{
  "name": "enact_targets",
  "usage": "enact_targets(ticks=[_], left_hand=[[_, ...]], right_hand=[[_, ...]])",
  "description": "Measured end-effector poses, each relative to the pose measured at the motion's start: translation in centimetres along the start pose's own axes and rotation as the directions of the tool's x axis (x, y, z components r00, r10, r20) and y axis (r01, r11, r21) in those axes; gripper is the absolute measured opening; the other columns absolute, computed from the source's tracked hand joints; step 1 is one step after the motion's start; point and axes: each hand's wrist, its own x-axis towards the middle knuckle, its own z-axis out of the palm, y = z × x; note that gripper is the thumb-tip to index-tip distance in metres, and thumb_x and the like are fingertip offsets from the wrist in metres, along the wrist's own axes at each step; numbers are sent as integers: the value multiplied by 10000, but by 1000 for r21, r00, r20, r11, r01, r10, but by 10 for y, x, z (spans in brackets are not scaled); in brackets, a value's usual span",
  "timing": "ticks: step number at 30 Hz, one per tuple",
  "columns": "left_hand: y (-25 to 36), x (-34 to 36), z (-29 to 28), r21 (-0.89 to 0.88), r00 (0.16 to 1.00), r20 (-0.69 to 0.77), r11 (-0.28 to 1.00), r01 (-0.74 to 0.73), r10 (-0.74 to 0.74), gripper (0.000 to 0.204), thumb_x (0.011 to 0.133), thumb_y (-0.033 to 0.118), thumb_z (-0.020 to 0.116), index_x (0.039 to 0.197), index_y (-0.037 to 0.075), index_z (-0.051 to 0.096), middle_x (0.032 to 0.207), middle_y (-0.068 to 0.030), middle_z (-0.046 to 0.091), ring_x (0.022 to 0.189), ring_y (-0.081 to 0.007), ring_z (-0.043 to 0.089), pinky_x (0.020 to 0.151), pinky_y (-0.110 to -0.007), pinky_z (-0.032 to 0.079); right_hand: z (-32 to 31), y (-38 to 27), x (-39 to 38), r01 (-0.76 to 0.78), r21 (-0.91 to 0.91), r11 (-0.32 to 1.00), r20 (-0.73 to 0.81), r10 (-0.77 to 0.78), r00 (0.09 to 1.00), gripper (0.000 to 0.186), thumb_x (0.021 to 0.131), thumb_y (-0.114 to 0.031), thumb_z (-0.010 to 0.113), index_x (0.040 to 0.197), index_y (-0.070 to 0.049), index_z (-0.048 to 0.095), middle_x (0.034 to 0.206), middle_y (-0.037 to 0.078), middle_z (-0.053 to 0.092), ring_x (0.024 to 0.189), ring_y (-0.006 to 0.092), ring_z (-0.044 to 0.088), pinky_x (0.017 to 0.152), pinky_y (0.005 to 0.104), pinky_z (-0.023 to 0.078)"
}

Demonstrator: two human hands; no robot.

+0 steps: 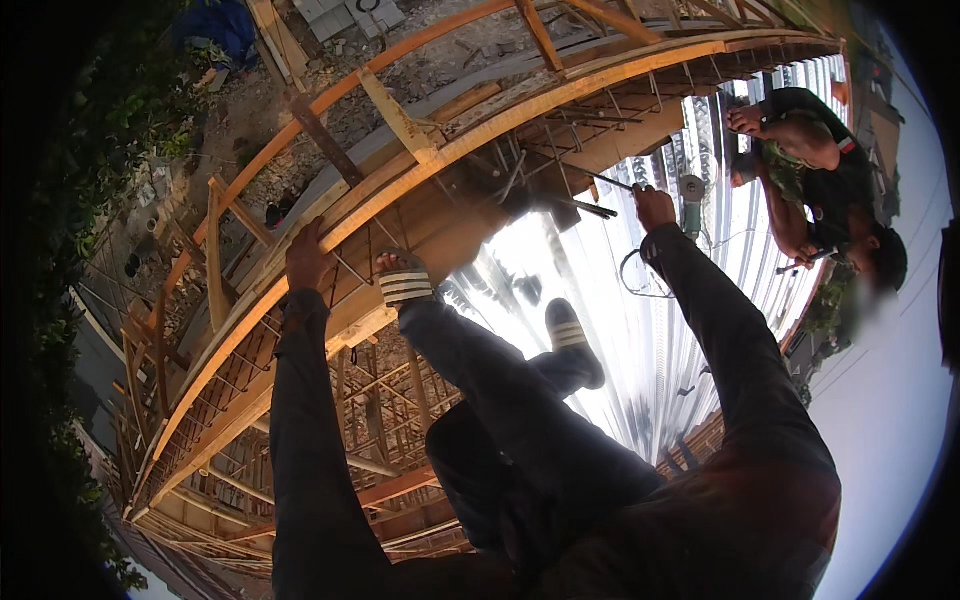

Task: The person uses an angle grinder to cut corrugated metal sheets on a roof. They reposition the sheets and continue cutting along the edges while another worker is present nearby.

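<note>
My left hand [308,258] grips the top edge of a long, curved-looking wooden beam [400,178], its fingers over the wood. To the right, my right hand [655,207] is closed on a thin dark rod [612,183] that points left toward the steel bars [568,150] inside the wooden formwork. What the rod's far end touches is too small to tell. Just right of this hand, a green angle grinder [691,212] with a round disc lies on the shiny metal sheeting [640,330]. A dark loop [632,275] hangs below my right wrist.
My striped sandal [406,287] rests against the formwork; my other sandal [573,340] is on the sheeting. A co-worker [830,170] crouches at the right. Below left, open timber and bar framework [385,400] drops away. Rubble ground [420,75] lies beyond the beam.
</note>
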Motion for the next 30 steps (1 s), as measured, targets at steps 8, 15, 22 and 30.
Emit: enact_targets(ticks=[8,15,22,30], left_hand=[[-27,7,-4,271,962,4,925,-265,274,837,799,266,795,1504,91,378,1325,-201,558,1188,-365,567,1029,-481,478],[-23,7,-3,139,981,-29,973,-187,192,799,805,328,785,1470,59,432,1339,-216,562,1266,-395,536,1047,-490,470],[-10,13,12,76,966,-20,964,-255,257,758,836,371,750,1456,55,451,1303,-225,583,1166,-388,617,983,-491,515],[-42,31,19,252,994,65,962,-101,87,670,819,296,743,1393,39,512,1193,-238,649,1074,-379,662,865,-475,554]], right_hand=[[-20,-17,-15,-55,17,998,193,51,980,293,931,-118,524,1218,-86,579,894,135,631,770,310,696,641,458,560],[-35,-50,-5,-260,35,965,132,254,958,206,940,-118,533,1141,-109,576,935,122,630,811,298,689,697,418,574],[3,4,5,-295,-59,954,-258,271,927,188,932,-200,558,1041,-103,675,858,162,655,842,354,693,704,461,560],[49,-27,-16,-372,19,928,-149,370,917,236,926,-157,583,1144,-177,671,995,118,671,938,311,676,790,415,549]])
